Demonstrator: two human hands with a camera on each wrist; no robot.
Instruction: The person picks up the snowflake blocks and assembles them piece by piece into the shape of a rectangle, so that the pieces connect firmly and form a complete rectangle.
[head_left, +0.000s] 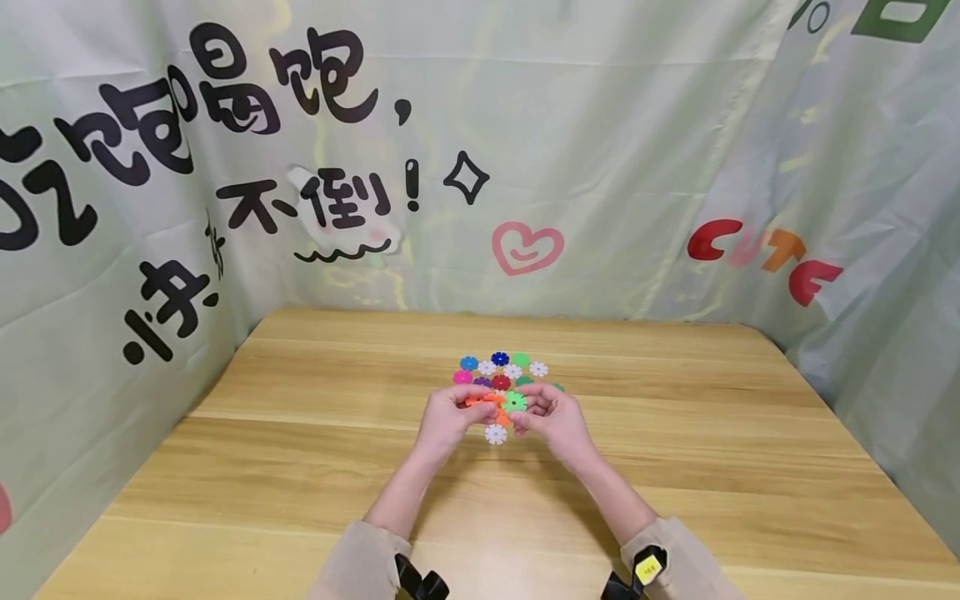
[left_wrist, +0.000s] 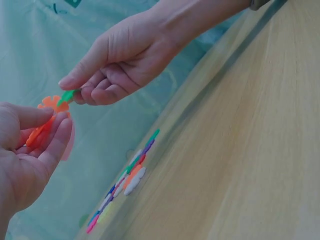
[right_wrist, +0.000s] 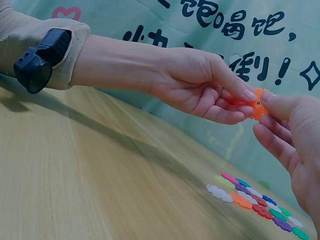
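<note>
My left hand pinches joined orange notched discs, the flower-shaped plastic building kind, between thumb and fingers. A green notched disc is pinched by my right hand. In the left wrist view, the green disc meets the edge of an orange one, and both hands hold the pieces above the table. Fingers hide part of the orange discs. From the right wrist, the left hand shows on the far side of an orange disc, while the right thumb covers the green one.
Loose notched discs in several colours lie flat just beyond the hands, among them a dark blue disc and a red disc. A white disc is nearer. The wooden table meets a printed curtain at the back and sides.
</note>
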